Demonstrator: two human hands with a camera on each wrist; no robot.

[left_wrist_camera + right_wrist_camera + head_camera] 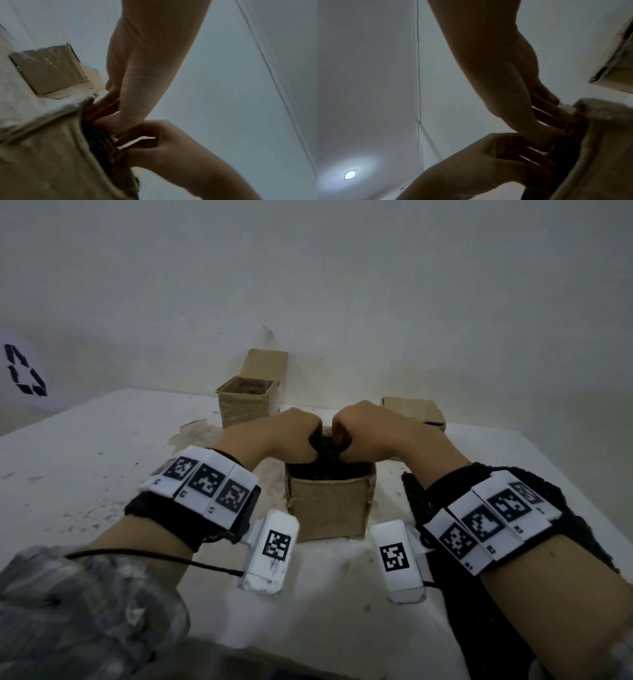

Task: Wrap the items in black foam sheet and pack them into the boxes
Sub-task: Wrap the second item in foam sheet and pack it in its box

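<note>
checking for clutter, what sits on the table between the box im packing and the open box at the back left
Nothing separate: the head view shows only bare, scuffed table between the near box and the open box, partly hidden by the left hand.

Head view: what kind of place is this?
Probably a makeshift packing station in a plain room: a worn white table against a bare white wall, small cardboard boxes on it, and a recycling-symbol sign at far left.
</note>
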